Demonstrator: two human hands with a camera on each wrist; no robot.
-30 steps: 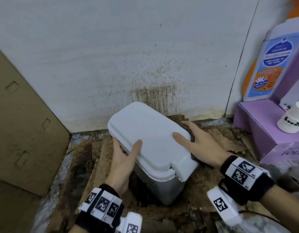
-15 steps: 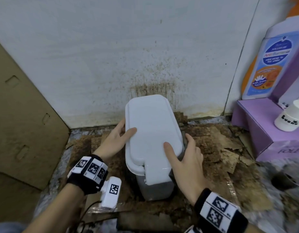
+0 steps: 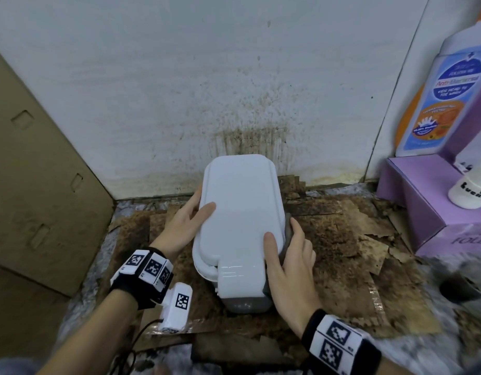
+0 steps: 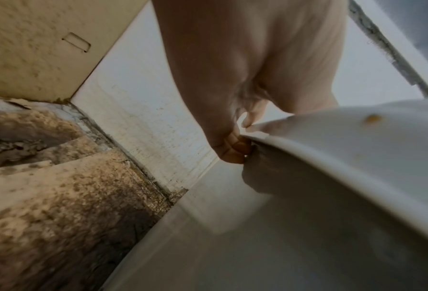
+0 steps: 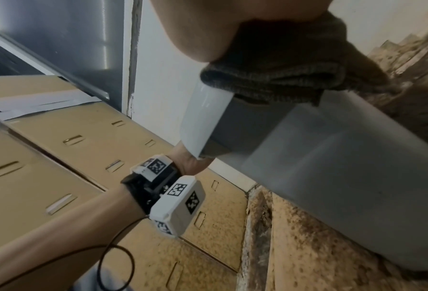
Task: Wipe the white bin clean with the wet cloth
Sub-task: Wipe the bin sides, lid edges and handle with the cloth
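The white bin (image 3: 239, 212) stands on soiled cardboard close to the stained wall, lid closed, its latch tab facing me. My left hand (image 3: 197, 209) grips the lid's left edge, thumb on top and fingers curled under the rim (image 4: 235, 145). My right hand (image 3: 284, 236) is at the bin's right side with its thumb on the lid. It holds the dark grey wet cloth (image 3: 287, 234) against the side just under the lid. The right wrist view shows the cloth (image 5: 282, 74) bunched under the palm above the bin's grey body (image 5: 344, 177).
A large cardboard box (image 3: 31, 185) stands at the left. At the right is a purple box (image 3: 428, 207) with a white cup (image 3: 472, 188) and a wash bottle (image 3: 436, 98). Torn, dirty cardboard pieces (image 3: 342, 239) cover the floor.
The bin has turned from diagonal to pointing straight at the wall. My left hand moved up to the lid's left edge. My right hand slid the cloth nearer along the right side.
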